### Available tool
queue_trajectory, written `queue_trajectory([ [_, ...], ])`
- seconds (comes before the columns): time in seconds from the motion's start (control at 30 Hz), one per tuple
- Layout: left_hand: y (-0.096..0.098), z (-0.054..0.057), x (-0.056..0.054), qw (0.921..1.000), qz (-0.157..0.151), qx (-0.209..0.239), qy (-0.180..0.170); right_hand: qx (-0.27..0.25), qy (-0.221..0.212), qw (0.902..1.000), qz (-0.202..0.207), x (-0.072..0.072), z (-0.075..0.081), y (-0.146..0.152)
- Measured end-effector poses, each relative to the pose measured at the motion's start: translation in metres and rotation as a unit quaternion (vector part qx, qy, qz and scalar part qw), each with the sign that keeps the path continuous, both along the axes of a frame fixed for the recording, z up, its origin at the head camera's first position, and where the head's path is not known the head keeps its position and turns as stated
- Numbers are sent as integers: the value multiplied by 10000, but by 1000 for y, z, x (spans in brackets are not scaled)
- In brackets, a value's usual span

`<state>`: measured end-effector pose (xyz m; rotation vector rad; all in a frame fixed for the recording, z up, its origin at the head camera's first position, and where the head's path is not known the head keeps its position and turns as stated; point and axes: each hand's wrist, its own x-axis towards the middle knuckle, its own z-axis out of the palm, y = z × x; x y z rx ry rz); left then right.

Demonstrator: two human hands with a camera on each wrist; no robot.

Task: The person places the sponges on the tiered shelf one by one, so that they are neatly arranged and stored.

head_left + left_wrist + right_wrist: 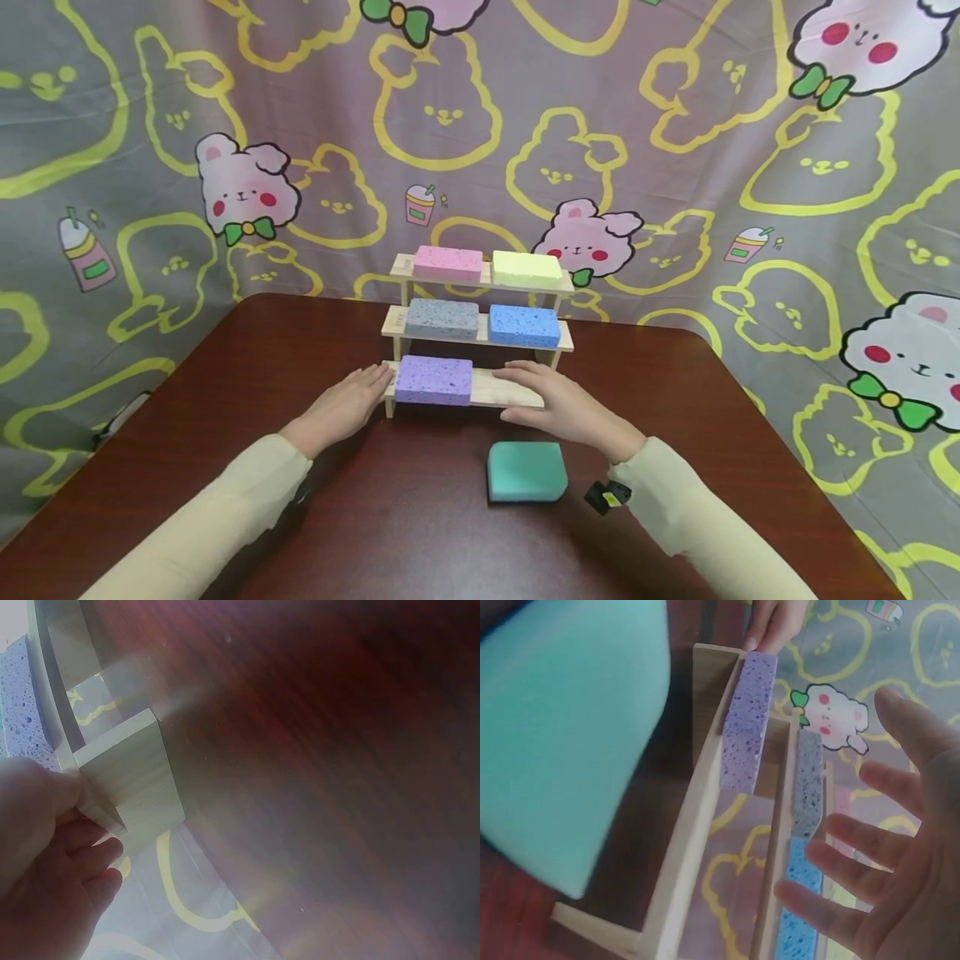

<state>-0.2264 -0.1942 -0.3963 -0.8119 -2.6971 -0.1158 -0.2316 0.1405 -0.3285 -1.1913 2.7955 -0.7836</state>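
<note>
A three-tier wooden rack (502, 388) stands on the table. My left hand (347, 408) grips the left end of its lowest shelf; in the left wrist view, the thumb and curled fingers (103, 889) lie about the shelf's end. Beside that hand, a purple sponge (433, 380) sits on the lowest shelf. Over the bare right part of this shelf hovers my right hand (566, 404), fingers spread and holding nothing. A green sponge (527, 472) lies on the table below it, looming large in the right wrist view.
Grey (442, 318) and blue (523, 325) sponges occupy the middle shelf. Pink (448, 262) and yellow (527, 269) ones sit on the top shelf. Behind the dark red-brown table (360, 517) hangs a patterned curtain (450, 200).
</note>
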Motion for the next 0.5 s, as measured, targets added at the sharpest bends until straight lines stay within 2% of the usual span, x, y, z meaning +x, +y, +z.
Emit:
queue_trajectory([
  [0.17, 0, -1, 0, 10000, 3, -22, -40, -89, -305, 9993, 174, 5, -9, 12],
  [0.5, 0, 1, 0, 10000, -9, -51, -17, -144, -624, 9965, 540, 13, -30, 31],
])
